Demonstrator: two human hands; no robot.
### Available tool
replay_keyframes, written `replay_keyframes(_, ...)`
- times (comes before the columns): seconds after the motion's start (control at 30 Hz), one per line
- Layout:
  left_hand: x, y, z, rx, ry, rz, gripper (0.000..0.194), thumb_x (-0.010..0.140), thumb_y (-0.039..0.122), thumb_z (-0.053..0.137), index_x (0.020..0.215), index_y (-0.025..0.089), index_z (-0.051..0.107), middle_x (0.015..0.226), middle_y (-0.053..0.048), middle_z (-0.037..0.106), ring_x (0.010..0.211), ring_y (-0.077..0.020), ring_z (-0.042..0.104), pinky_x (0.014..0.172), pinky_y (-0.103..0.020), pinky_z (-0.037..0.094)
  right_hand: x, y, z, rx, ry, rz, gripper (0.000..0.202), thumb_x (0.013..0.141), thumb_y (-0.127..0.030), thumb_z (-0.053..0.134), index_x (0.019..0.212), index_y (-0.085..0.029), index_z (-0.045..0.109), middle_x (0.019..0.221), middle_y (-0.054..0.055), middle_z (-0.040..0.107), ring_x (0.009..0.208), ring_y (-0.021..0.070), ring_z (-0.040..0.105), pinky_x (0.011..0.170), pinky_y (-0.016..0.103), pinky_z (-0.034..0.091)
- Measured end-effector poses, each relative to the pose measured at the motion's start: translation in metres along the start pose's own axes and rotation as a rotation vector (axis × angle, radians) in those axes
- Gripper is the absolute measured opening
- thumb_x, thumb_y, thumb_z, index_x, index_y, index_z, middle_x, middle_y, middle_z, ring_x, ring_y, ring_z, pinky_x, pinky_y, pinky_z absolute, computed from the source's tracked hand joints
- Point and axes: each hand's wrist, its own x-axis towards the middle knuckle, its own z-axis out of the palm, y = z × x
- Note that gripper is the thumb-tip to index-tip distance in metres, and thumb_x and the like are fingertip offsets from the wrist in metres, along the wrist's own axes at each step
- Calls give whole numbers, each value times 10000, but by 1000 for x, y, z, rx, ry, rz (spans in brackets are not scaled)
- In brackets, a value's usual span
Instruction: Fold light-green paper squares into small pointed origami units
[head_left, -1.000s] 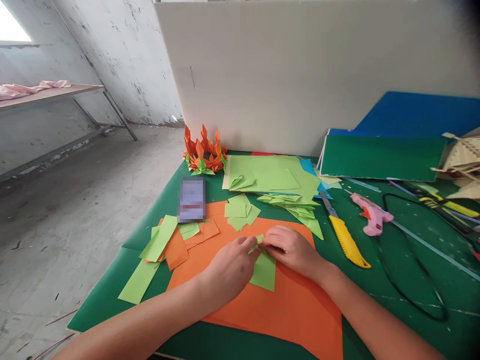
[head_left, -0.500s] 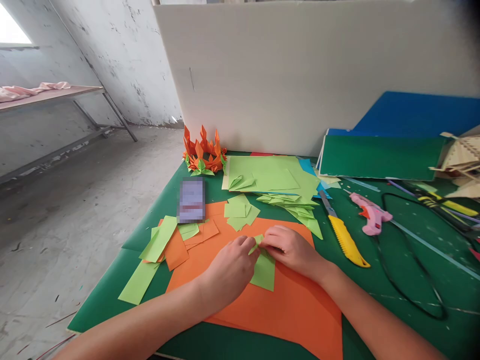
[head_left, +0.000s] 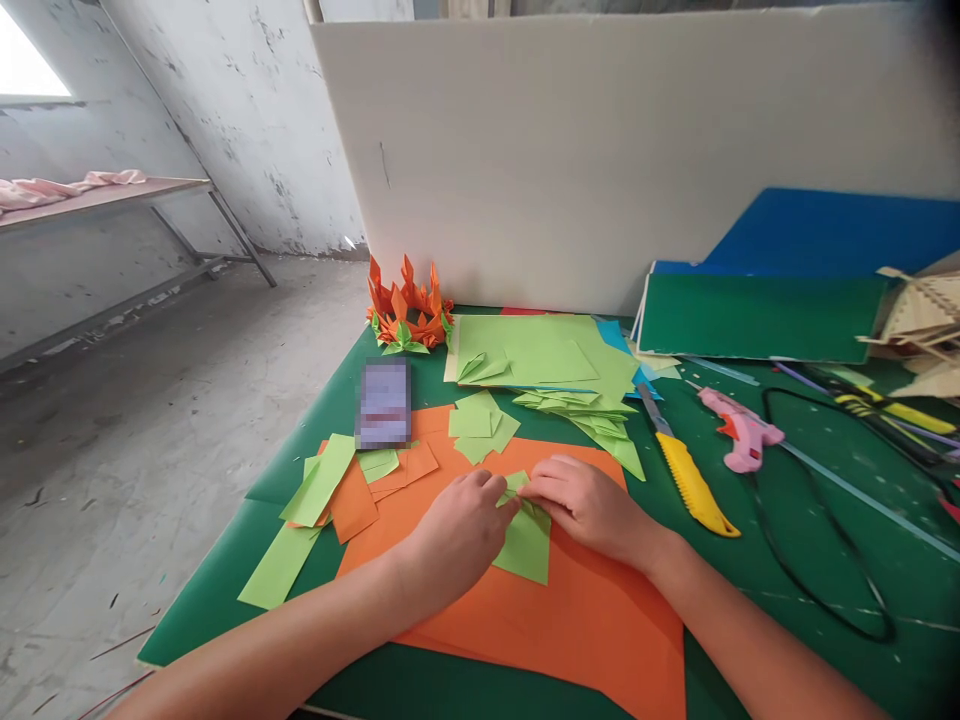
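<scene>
My left hand (head_left: 466,530) and my right hand (head_left: 589,508) meet over a small piece of green paper (head_left: 515,486), their fingertips pinched on it from either side. Part of that piece is covered by the fingers, so its folds are hard to make out. Under it lies a green paper square (head_left: 527,550), flat on a large orange sheet (head_left: 555,640). Loose green squares (head_left: 474,423) rest just beyond my hands. Left of them are green strips (head_left: 281,565) and small orange pieces (head_left: 352,508).
An orange and green folded-paper crown (head_left: 409,310) stands at the back left, behind a blurred phone (head_left: 384,403). Green sheets (head_left: 525,345) and folded green pieces (head_left: 600,418) lie at the back. On the right are a yellow utility knife (head_left: 694,482) and a corded pink glue gun (head_left: 744,430).
The small green piece has tilted lower and flatter between my fingertips. My hands keep nearly the same place, with a slight shift of the fingers.
</scene>
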Motion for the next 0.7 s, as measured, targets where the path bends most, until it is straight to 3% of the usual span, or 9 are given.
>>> replay_keyframes(0.17, -1, -1, 4, -104, 105, -51, 195, 849, 136, 584, 1024, 185, 656, 942, -72, 609, 901, -216, 509, 709, -323, 393, -3, 2, 2, -38, 17, -9, 266, 995, -220, 394, 908, -203, 645, 838, 62, 623, 794, 192, 570, 685, 309, 456)
replay_keyframes(0.3, -2, 0, 3, -160, 155, -53, 206, 867, 110, 527, 1026, 172, 643, 1063, -83, 600, 1001, -215, 494, 783, -303, 417, -3, 1, 1, -66, -5, -10, 296, 998, -208, 371, 890, -202, 647, 836, 61, 620, 776, 185, 564, 644, 294, 446)
replay_keyframes(0.53, 1, 2, 13, -66, 98, 65, 119, 816, 75, 561, 778, 149, 647, 978, -91, 618, 919, -221, 504, 720, -317, 417, -3, 0, -3, -72, 7, -21, 294, 1000, -203, 380, 958, -202, 671, 872, 65, 644, 784, 177, 593, 654, 284, 475)
replay_keyframes(0.7, 2, 2, 13, -8, 84, 69, 114, 802, 109, 607, 702, 156, 637, 1008, -89, 634, 934, -218, 510, 656, -300, 412, -9, 6, -2, -123, 44, -66, 277, 1006, -205, 376, 1008, -188, 652, 912, 83, 663, 837, 196, 615, 708, 309, 502)
